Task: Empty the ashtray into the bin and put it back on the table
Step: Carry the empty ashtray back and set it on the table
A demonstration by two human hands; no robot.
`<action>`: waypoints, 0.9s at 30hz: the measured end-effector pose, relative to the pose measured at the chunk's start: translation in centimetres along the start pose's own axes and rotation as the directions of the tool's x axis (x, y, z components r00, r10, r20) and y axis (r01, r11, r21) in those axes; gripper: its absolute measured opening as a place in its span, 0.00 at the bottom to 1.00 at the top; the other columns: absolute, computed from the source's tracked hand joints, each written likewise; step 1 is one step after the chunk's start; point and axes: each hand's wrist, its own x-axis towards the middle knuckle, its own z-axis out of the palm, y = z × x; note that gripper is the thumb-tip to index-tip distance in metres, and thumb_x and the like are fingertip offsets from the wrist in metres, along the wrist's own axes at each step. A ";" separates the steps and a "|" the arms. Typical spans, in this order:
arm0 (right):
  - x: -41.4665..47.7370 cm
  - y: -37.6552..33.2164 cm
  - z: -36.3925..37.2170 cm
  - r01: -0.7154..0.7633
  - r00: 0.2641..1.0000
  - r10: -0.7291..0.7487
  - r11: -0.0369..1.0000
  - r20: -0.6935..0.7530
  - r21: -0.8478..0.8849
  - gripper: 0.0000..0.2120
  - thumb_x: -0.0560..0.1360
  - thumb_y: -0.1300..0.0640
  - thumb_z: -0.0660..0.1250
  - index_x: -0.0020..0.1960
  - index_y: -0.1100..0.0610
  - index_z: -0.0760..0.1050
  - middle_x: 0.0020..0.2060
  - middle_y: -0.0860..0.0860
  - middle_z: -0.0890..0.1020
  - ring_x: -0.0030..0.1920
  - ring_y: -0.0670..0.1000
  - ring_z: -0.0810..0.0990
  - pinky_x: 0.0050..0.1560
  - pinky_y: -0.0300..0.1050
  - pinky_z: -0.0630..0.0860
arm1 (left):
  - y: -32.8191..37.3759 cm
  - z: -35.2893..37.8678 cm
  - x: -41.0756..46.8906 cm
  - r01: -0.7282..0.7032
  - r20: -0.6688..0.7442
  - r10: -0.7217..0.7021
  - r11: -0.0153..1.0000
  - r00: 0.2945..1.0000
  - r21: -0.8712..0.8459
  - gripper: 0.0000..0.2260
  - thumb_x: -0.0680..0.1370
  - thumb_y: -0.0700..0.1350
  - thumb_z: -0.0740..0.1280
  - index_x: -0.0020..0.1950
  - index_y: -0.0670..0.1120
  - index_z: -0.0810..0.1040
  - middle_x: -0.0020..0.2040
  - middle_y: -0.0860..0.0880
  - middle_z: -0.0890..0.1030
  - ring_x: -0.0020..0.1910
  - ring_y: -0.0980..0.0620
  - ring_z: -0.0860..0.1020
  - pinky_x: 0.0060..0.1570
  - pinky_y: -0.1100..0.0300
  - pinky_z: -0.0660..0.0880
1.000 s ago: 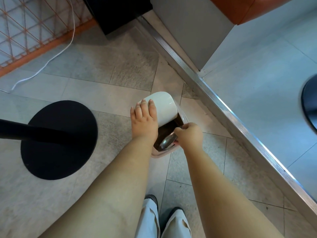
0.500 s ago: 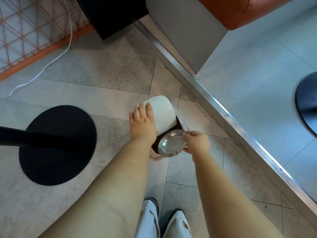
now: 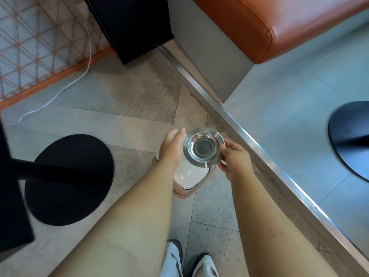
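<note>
A round steel ashtray [image 3: 203, 149] with a shiny bowl faces up at me, held by its right rim in my right hand [image 3: 234, 157]. It hovers above a small pink bin [image 3: 184, 191] with a white swing lid [image 3: 189, 173] that lies level and covers the opening. My left hand [image 3: 171, 146] rests on the left side of that lid, fingers together and flat. The ashtray's bowl looks bare inside.
A black round table base [image 3: 69, 178] with its dark post stands at the left. A second black base [image 3: 349, 136] sits at the right edge. A metal floor strip [image 3: 259, 144] runs diagonally; an orange bench [image 3: 279, 23] and a white cable [image 3: 60, 92] lie beyond.
My right hand has lifted the ashtray out of the bin opening and turned it bowl-up. The white lid, held tilted open before, has swung back level under my left hand.
</note>
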 end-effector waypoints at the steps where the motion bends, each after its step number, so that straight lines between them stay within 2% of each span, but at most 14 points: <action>1: -0.5 -1.3 0.7 0.014 1.000 -0.015 1.000 0.004 0.019 0.10 0.76 0.63 0.63 0.54 0.54 0.78 0.43 0.51 0.82 0.39 0.48 0.79 0.38 0.45 0.76 | 1.6 0.6 -0.8 0.013 -0.002 -0.013 0.992 1.000 -0.126 0.16 0.76 0.56 0.62 0.59 0.50 0.76 0.53 0.50 0.79 0.59 0.45 0.76 0.54 0.54 0.71; 4: -2.5 -5.6 2.4 0.054 0.998 -0.054 0.998 0.010 0.045 0.07 0.76 0.61 0.64 0.49 0.53 0.78 0.37 0.50 0.81 0.36 0.48 0.78 0.36 0.44 0.76 | 6.7 1.7 -3.2 0.005 -0.155 -0.053 0.956 0.986 -0.292 0.09 0.78 0.48 0.61 0.54 0.50 0.77 0.50 0.51 0.80 0.52 0.48 0.78 0.47 0.59 0.70; 6: -4.5 -8.9 3.3 0.087 0.996 -0.088 0.996 0.022 0.031 0.08 0.75 0.61 0.64 0.52 0.55 0.78 0.39 0.53 0.82 0.38 0.51 0.78 0.41 0.47 0.78 | 10.4 1.5 -5.0 0.012 -0.234 -0.106 0.928 0.966 -0.372 0.10 0.79 0.46 0.60 0.55 0.48 0.78 0.52 0.48 0.80 0.48 0.48 0.76 0.45 0.59 0.69; 7: -5.7 -10.6 3.6 0.105 0.994 -0.106 0.994 0.026 0.021 0.09 0.75 0.62 0.64 0.54 0.57 0.78 0.41 0.54 0.82 0.39 0.52 0.79 0.42 0.48 0.79 | 12.4 1.2 -5.9 0.009 -0.245 -0.115 0.918 0.963 -0.398 0.10 0.79 0.46 0.59 0.56 0.48 0.78 0.53 0.47 0.80 0.47 0.49 0.76 0.45 0.59 0.69; 9: -8.6 -14.4 4.2 0.167 0.985 -0.167 0.986 0.035 0.004 0.10 0.74 0.64 0.64 0.52 0.57 0.79 0.41 0.55 0.83 0.38 0.52 0.81 0.37 0.46 0.80 | 16.6 -0.2 -7.9 -0.005 -0.252 -0.113 0.905 0.961 -0.424 0.09 0.79 0.46 0.59 0.54 0.49 0.78 0.52 0.48 0.80 0.44 0.50 0.75 0.42 0.60 0.70; 11: -12.0 -18.3 5.1 0.231 0.972 -0.231 0.973 0.049 -0.008 0.09 0.73 0.65 0.63 0.50 0.57 0.80 0.38 0.54 0.83 0.33 0.50 0.81 0.31 0.43 0.79 | 21.0 -2.2 -9.9 -0.014 -0.249 -0.111 0.892 0.962 -0.452 0.07 0.78 0.45 0.59 0.50 0.51 0.77 0.47 0.49 0.80 0.38 0.53 0.75 0.33 0.63 0.69; 13: -15.7 -22.3 6.5 0.278 0.958 -0.277 0.961 0.071 -0.006 0.09 0.73 0.64 0.65 0.50 0.57 0.79 0.38 0.53 0.83 0.32 0.48 0.81 0.28 0.42 0.78 | 25.3 -5.1 -12.2 -0.009 -0.232 -0.114 0.881 0.966 -0.472 0.07 0.78 0.44 0.59 0.49 0.52 0.77 0.43 0.51 0.78 0.34 0.57 0.72 0.27 0.66 0.65; 15: -19.3 -25.9 8.6 0.333 0.937 -0.330 0.943 0.116 -0.007 0.09 0.73 0.64 0.66 0.52 0.57 0.78 0.39 0.53 0.83 0.31 0.48 0.81 0.26 0.41 0.77 | 29.3 -8.6 -14.1 -0.028 -0.223 -0.096 0.868 0.970 -0.496 0.09 0.77 0.43 0.60 0.52 0.50 0.78 0.43 0.51 0.78 0.34 0.57 0.72 0.26 0.64 0.65; 19: -25.8 -30.6 15.0 0.443 0.875 -0.416 0.894 0.249 -0.061 0.10 0.73 0.63 0.67 0.54 0.57 0.78 0.39 0.53 0.83 0.34 0.50 0.81 0.32 0.45 0.80 | 35.2 -17.3 -16.5 -0.126 -0.289 -0.024 0.863 0.957 -0.490 0.11 0.77 0.41 0.60 0.55 0.46 0.80 0.47 0.46 0.81 0.40 0.49 0.77 0.26 0.63 0.69; 21: -28.2 -31.4 19.1 0.463 0.853 -0.423 0.884 0.306 -0.068 0.10 0.74 0.63 0.66 0.54 0.57 0.77 0.41 0.54 0.83 0.37 0.52 0.82 0.34 0.46 0.79 | 36.8 -22.2 -17.0 -0.172 -0.334 0.021 0.885 0.942 -0.432 0.11 0.78 0.42 0.60 0.56 0.45 0.79 0.47 0.45 0.81 0.40 0.49 0.77 0.29 0.61 0.74; 23: -30.3 -31.1 23.6 0.468 0.837 -0.414 0.880 0.359 -0.076 0.10 0.74 0.63 0.65 0.54 0.57 0.78 0.44 0.55 0.84 0.41 0.53 0.82 0.38 0.48 0.79 | 37.3 -27.3 -17.1 -0.207 -0.382 0.050 0.900 0.923 -0.383 0.11 0.79 0.42 0.60 0.57 0.42 0.79 0.51 0.43 0.81 0.45 0.46 0.79 0.41 0.52 0.81; 25: -32.2 -29.8 28.5 0.468 0.824 -0.390 0.877 0.410 -0.106 0.09 0.74 0.62 0.65 0.52 0.54 0.79 0.45 0.55 0.84 0.45 0.54 0.82 0.44 0.50 0.80 | 36.5 -32.7 -17.0 -0.212 -0.417 0.027 0.889 0.909 -0.405 0.12 0.78 0.40 0.60 0.58 0.40 0.78 0.56 0.39 0.81 0.53 0.40 0.79 0.52 0.48 0.79; 27: -34.0 -27.4 33.3 0.468 0.812 -0.356 0.871 0.462 -0.151 0.08 0.74 0.62 0.65 0.49 0.52 0.79 0.44 0.54 0.84 0.45 0.53 0.82 0.42 0.50 0.80 | 34.5 -38.2 -16.5 -0.214 -0.441 -0.013 0.861 0.897 -0.461 0.13 0.78 0.38 0.59 0.59 0.38 0.77 0.59 0.38 0.80 0.57 0.39 0.78 0.56 0.47 0.77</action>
